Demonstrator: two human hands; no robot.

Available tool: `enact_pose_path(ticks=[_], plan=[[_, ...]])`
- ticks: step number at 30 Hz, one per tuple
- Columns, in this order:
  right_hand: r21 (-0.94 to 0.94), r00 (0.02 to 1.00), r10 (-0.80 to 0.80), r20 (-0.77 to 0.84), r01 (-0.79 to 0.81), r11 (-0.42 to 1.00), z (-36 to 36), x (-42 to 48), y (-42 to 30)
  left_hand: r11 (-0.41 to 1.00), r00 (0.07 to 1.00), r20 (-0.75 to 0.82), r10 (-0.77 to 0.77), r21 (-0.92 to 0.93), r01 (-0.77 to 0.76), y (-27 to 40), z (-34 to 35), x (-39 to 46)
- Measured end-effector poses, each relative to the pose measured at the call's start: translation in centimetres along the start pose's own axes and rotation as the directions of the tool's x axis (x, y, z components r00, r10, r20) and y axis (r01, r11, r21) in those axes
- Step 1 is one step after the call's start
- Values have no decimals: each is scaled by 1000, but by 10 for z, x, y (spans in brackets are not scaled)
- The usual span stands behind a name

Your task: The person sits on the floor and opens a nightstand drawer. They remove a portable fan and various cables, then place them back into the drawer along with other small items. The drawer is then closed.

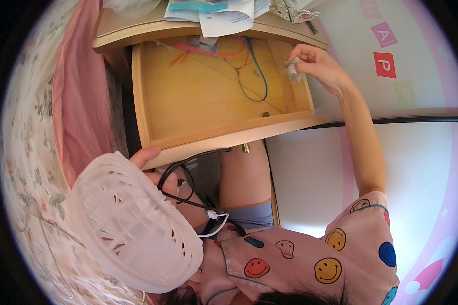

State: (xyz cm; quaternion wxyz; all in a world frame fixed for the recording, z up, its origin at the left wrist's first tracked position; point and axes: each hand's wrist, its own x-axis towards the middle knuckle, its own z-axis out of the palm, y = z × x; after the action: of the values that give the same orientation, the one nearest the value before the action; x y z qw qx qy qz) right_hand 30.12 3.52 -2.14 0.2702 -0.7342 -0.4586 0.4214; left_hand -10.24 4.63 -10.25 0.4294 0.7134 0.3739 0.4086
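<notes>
My right hand (316, 66) pinches a crumpled, whitish wad (294, 71), perhaps paper or tissue, above the right wall of a pulled-out wooden drawer (198, 103). At the drawer's near left corner, my left hand (162, 181) grips the drawer front (229, 136), thumb at the top edge and fingers below. A black cable (187, 158) loops past those fingers. My left forearm is hidden behind a white slatted plastic cage (137, 228), whether a basket or a fan guard I cannot tell. Inside the drawer lie a blue cord (266, 85), pink-orange strands (240, 51) and a small dark round piece (266, 114).
Papers (229, 19) and a jewelled mask-like ornament (295, 14) lie on the cabinet top (145, 26). A white cable plug (212, 214) rests near my lap. Floral bedding (34, 160) is at the left; a white panel with coloured letter blocks (351, 87) stands at the right.
</notes>
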Motion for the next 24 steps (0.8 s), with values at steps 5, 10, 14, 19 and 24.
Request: enact_pose_path(ticks=[5, 10, 14, 19, 24], plan=[[-60, 998, -11, -61, 7, 998, -3, -11, 7, 999, 1000, 0, 6, -32, -6, 4, 4, 0], [-202, 998, -54, -27, 47, 978, 5, 14, 19, 963, 992, 40, -117, -240, 123, 18, 3, 1], [-509, 988, -149, -41, 108, 854, 9, 14, 17, 972, 979, 39, -200, -120, 204, 23, 2, -1], [-711, 991, -128, -35, 65, 700, 17, 2, 15, 994, 992, 115, -55, -89, 66, 9, -2, -6], [-602, 982, 68, 175, 52, 797, 23, 6, 20, 999, 990, 139, 35, 21, -38, 4, -6, -16]])
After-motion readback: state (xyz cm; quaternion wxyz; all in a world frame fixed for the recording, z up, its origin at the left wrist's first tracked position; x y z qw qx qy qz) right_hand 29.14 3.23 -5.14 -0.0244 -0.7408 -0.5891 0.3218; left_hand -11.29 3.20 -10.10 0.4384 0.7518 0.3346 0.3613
